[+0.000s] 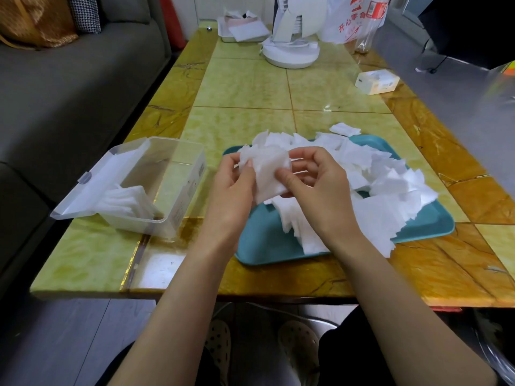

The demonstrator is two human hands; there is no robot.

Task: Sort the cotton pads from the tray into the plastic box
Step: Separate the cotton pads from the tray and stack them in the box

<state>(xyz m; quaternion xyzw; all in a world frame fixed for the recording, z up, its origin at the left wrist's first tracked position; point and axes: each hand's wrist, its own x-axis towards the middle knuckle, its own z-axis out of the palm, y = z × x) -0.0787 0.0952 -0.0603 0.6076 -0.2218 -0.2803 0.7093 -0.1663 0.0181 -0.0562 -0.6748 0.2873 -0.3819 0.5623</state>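
White square cotton pads [266, 174], small bunch, pinched between left hand [231, 188] and right hand [323, 188], thumbs curled on front. More pads below fingers on teal plastic tray [264, 243]; clear plastic box [167, 174] left of fingers. Risk: misaligned edges, loose pinch, so pads slip and scatter in transfer.

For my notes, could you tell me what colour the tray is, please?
Teal, a blue-green; the tray shows in the head view.

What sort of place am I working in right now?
Probably a home living room: a grey sofa runs along the left side of the marble-patterned table, and a white desk fan and a printed plastic shopping bag stand at its far end.
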